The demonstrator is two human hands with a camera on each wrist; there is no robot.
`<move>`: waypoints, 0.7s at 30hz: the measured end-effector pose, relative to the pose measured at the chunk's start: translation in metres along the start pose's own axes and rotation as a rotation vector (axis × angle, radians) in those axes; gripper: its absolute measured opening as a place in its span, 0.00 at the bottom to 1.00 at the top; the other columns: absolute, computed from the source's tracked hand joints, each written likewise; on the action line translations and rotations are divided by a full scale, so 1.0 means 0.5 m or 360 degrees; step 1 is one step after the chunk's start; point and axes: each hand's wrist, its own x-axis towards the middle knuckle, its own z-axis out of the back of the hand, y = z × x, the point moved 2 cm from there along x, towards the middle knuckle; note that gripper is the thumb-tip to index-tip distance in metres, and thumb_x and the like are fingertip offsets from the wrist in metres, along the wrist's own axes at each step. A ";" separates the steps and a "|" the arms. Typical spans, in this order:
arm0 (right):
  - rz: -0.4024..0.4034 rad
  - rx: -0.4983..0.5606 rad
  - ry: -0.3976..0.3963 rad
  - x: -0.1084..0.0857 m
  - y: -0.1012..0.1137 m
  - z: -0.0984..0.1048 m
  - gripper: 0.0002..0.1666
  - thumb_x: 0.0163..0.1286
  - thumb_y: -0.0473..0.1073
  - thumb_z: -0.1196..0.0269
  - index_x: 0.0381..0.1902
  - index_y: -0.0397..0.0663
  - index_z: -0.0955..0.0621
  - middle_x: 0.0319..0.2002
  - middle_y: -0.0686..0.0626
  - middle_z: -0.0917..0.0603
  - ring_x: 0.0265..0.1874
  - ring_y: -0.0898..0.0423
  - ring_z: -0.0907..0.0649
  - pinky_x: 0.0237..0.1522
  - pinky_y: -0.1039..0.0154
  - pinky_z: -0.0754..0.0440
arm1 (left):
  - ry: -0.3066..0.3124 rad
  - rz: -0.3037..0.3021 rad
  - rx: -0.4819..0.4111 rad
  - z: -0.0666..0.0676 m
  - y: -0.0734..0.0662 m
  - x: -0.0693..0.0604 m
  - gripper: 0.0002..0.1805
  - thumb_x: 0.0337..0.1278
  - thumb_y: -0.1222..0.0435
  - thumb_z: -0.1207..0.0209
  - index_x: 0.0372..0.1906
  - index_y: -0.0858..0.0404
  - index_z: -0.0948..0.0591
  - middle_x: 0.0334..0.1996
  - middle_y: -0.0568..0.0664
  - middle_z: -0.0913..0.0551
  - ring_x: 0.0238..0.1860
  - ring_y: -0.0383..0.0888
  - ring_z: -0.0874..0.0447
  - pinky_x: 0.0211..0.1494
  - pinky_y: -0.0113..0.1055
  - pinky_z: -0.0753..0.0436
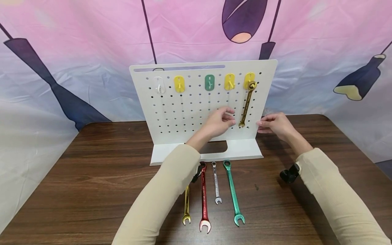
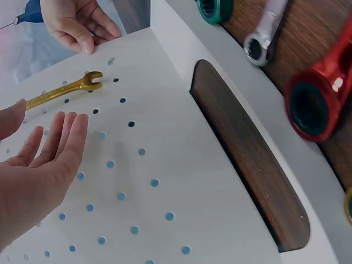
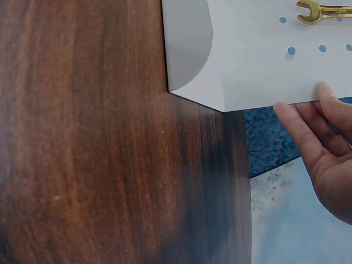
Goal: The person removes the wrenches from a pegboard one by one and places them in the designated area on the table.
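A gold combination wrench [image 1: 246, 105] hangs by its ring end from the rightmost yellow hook [image 1: 249, 79] on a white pegboard [image 1: 196, 102]. My left hand [image 1: 218, 122] is just left of the wrench's lower end, fingers loosely bent and thumb apart, holding nothing. In the left wrist view, the wrench's open jaw end [image 2: 92, 81] shows beyond those fingers. At the pegboard's right edge, my right hand [image 1: 277, 125] pinches the rim, thumb at the front face; part of its fingers is hidden behind the edge.
On the wooden table [image 1: 101, 177] before the stand lie a yellow wrench [image 1: 186, 204], a red wrench [image 1: 203, 197], a small silver wrench [image 1: 216, 183] and a green wrench [image 1: 233, 194]. White [image 1: 159, 85], yellow [image 1: 179, 84], green [image 1: 209, 82] and another yellow hook [image 1: 229, 81] hold nothing.
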 end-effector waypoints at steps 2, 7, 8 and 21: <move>0.0003 -0.0007 -0.0005 0.000 -0.001 0.000 0.07 0.64 0.30 0.42 0.35 0.28 0.21 0.32 0.48 0.21 0.29 0.54 0.17 0.45 0.52 0.18 | -0.0004 0.0010 0.0027 -0.006 -0.006 0.003 0.19 0.60 0.66 0.44 0.56 0.63 0.29 0.45 0.52 0.22 0.47 0.43 0.25 0.46 0.29 0.21; 0.0007 -0.0046 -0.0022 0.001 -0.004 0.000 0.07 0.64 0.31 0.42 0.36 0.28 0.21 0.33 0.46 0.20 0.29 0.54 0.16 0.45 0.50 0.19 | -0.0025 0.0036 0.0034 -0.016 -0.013 0.009 0.20 0.60 0.65 0.44 0.56 0.61 0.29 0.46 0.51 0.22 0.48 0.43 0.25 0.47 0.29 0.22; 0.0008 -0.0051 -0.0024 0.001 -0.004 0.000 0.07 0.64 0.31 0.42 0.35 0.29 0.20 0.34 0.46 0.20 0.29 0.54 0.16 0.45 0.51 0.19 | -0.0027 0.0038 0.0023 -0.017 -0.014 0.011 0.20 0.60 0.65 0.44 0.57 0.61 0.29 0.47 0.51 0.22 0.48 0.43 0.25 0.48 0.29 0.22; 0.0014 -0.0028 -0.0021 -0.001 0.001 0.000 0.07 0.63 0.31 0.42 0.35 0.28 0.21 0.34 0.46 0.21 0.29 0.54 0.16 0.43 0.53 0.17 | -0.0012 -0.0044 -0.0129 -0.022 -0.027 0.031 0.24 0.61 0.64 0.45 0.62 0.60 0.33 0.55 0.50 0.26 0.54 0.42 0.28 0.53 0.27 0.25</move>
